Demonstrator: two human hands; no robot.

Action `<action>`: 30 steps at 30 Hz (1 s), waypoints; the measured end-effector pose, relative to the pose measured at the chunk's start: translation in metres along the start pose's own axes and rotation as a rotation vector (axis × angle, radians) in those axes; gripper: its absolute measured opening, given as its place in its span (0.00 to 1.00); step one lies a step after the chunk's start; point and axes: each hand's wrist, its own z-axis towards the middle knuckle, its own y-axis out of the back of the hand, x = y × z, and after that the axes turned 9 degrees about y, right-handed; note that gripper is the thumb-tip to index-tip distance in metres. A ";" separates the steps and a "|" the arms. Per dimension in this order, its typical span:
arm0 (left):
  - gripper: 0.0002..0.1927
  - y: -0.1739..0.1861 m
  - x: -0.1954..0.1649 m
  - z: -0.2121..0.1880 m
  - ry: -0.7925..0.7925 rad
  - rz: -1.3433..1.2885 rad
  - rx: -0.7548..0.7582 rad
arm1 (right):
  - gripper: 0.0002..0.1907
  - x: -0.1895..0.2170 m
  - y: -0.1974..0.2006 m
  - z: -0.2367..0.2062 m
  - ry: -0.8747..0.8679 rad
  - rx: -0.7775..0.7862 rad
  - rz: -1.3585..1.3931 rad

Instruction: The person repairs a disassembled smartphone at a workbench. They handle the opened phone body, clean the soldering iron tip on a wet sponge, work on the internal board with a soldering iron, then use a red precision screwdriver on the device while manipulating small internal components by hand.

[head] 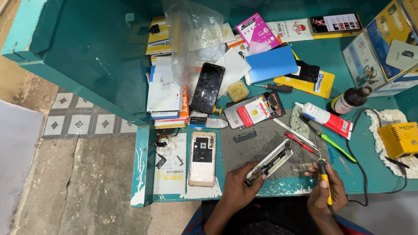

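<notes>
My left hand [237, 187] grips an opened phone frame [270, 162], tilted up on its edge over the grey work mat [257, 148]. My right hand [324, 191] holds a yellow-handled soldering iron [324, 182] upright, its tip pointing away from me just right of the frame. A gold phone back housing [202, 159] lies flat to the left of my left hand. A phone with a dark cracked screen [208, 88] rests further back on the teal bench.
A yellow soldering station [399, 139] sits at the right with its black cable [363, 174]. Tweezers, a red tool and a green-handled knife [335, 146] lie on the mat's right. A glue tube [324, 118], brown bottle [350, 99], screwdriver [276, 88] and stacked boxes crowd the back.
</notes>
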 end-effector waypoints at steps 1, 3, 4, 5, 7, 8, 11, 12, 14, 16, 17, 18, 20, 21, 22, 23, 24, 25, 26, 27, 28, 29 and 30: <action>0.17 0.001 0.000 0.000 -0.014 0.000 -0.009 | 0.22 0.000 0.000 -0.001 -0.002 -0.002 0.005; 0.16 0.001 -0.002 0.000 0.020 0.013 0.004 | 0.22 -0.001 0.001 -0.001 -0.006 -0.003 0.007; 0.16 0.001 -0.002 0.000 0.037 0.020 0.010 | 0.22 -0.002 0.002 -0.001 -0.006 -0.003 0.003; 0.16 0.002 -0.002 0.001 0.035 0.016 0.012 | 0.22 -0.002 0.001 -0.002 -0.006 -0.003 0.000; 0.16 0.001 -0.002 0.001 0.033 0.008 0.014 | 0.22 -0.003 0.002 -0.002 -0.005 -0.002 -0.002; 0.16 0.000 -0.002 0.001 0.021 0.009 0.009 | 0.22 -0.003 0.003 -0.002 -0.005 -0.002 -0.003; 0.16 0.000 0.000 0.002 -0.022 0.008 -0.007 | 0.22 -0.004 0.003 -0.001 -0.010 -0.002 0.004; 0.16 -0.001 0.001 0.002 -0.042 0.006 -0.014 | 0.22 -0.004 0.003 -0.001 -0.007 -0.001 0.006; 0.16 -0.002 0.001 0.002 -0.043 0.010 -0.016 | 0.22 -0.005 0.004 -0.001 -0.002 0.003 0.009; 0.16 -0.003 0.002 0.003 -0.010 0.023 -0.005 | 0.22 -0.005 0.004 0.000 -0.002 0.006 0.009; 0.15 -0.002 0.003 0.003 -0.021 0.023 -0.011 | 0.21 -0.005 0.003 0.000 -0.003 0.008 0.008; 0.15 -0.004 0.003 0.003 -0.032 0.023 -0.018 | 0.21 -0.005 0.004 0.000 -0.003 0.008 0.009; 0.15 -0.004 0.003 0.003 -0.030 0.024 -0.017 | 0.21 -0.005 0.005 0.000 -0.003 0.008 0.011; 0.15 -0.004 0.004 0.003 -0.015 0.026 -0.010 | 0.21 -0.005 0.004 0.000 -0.006 0.005 0.013; 0.15 -0.005 0.004 0.004 -0.001 0.029 -0.004 | 0.21 -0.005 0.005 0.000 -0.008 0.002 0.015; 0.15 -0.005 0.004 0.004 -0.010 0.029 -0.009 | 0.21 -0.005 0.004 0.000 -0.011 -0.002 0.017; 0.15 -0.005 0.004 0.004 -0.020 0.029 -0.015 | 0.21 -0.005 0.004 0.000 -0.010 -0.002 0.016; 0.15 -0.005 0.004 0.004 -0.030 0.030 -0.020 | 0.21 -0.005 0.004 0.000 -0.008 -0.003 0.014; 0.15 -0.005 0.004 0.004 -0.025 0.036 -0.017 | 0.21 -0.005 0.004 0.000 -0.004 -0.004 0.013; 0.15 -0.005 0.004 0.004 -0.019 0.041 -0.014 | 0.21 -0.005 0.003 0.001 -0.003 -0.005 0.009; 0.15 -0.006 0.004 0.004 -0.012 0.046 -0.012 | 0.21 -0.004 0.003 0.001 -0.003 -0.005 0.006; 0.15 -0.005 0.005 0.004 -0.018 0.046 -0.013 | 0.21 -0.004 0.002 0.001 -0.003 -0.004 0.003; 0.15 -0.005 0.005 0.004 -0.023 0.047 -0.015 | 0.21 -0.003 0.002 0.002 -0.005 -0.003 0.002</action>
